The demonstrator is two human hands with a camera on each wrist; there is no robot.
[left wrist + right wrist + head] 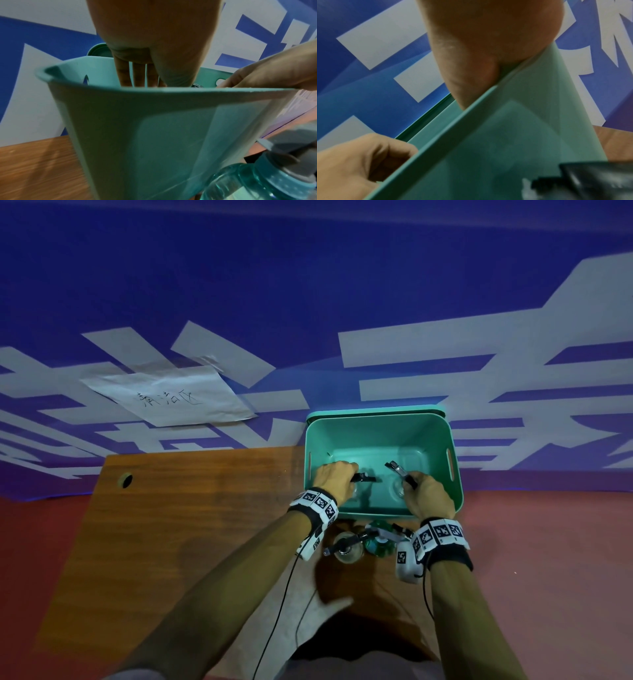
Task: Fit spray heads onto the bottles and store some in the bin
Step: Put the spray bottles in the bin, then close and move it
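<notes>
Two clear plastic bottles with black spray heads are down inside the teal plastic bin (383, 419), one in each hand. The left bottle's black spray head (364, 477) sticks out from the left hand (334, 479), nozzle pointing right; the left hand's fingers are curled round the bottle's neck. The right bottle's spray head (399, 470) points up-left out of the right hand (428, 496), which grips it the same way, and the clear bottle body (399, 489) shows just below it. Both bottles are low in the bin near its floor; whether they touch the floor I cannot tell.

The bin sits at the far right end of a brown wooden table (191, 508). The left wrist view shows its near wall (154, 135) close up, with the left hand's fingers (125, 73) reaching down over the rim.

Outside the bin, just beside its near wall, two more bottles stand on the table: a clear one with a black spray head (346, 546) and a teal-tinted one with a grey spray head (378, 541), side by side.

Both wrists wear white bands with black square markers (318, 503). A white paper sheet with handwriting (171, 397) is taped to the blue-and-white banner (308, 285) behind the table.
</notes>
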